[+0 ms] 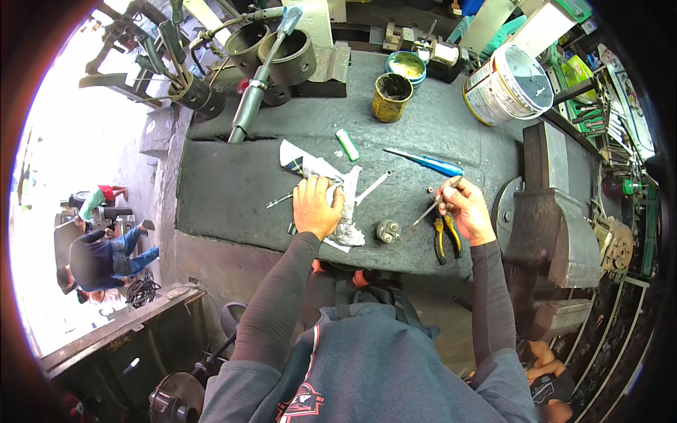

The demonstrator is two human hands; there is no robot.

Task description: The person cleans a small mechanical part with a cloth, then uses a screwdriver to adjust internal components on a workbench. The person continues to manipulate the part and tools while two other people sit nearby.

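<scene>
My left hand (317, 206) lies with curled fingers on a crumpled white rag (347, 227) on the dark bench; its fingertips are partly hidden. A thin metal rod (280, 201) lies just left of it. My right hand (467, 209) pinches a slim metal pick (424, 213), its tip slanting down toward a small round metal part (388, 231). Below the right fingers are pliers (439, 243) with yellow and black handles. Beyond the hands lie a blue-handled screwdriver (441, 166), a small spanner (374, 187) and a green and white tube (348, 144).
Farther back stand a grease-stained yellow tin (392, 102), a blue-rimmed can (407, 65) and a white bucket (497, 92). A heavy vise (557, 218) borders the right side. Metal cylinders (289, 60) fill the back left. Other people (106, 257) crouch at far left.
</scene>
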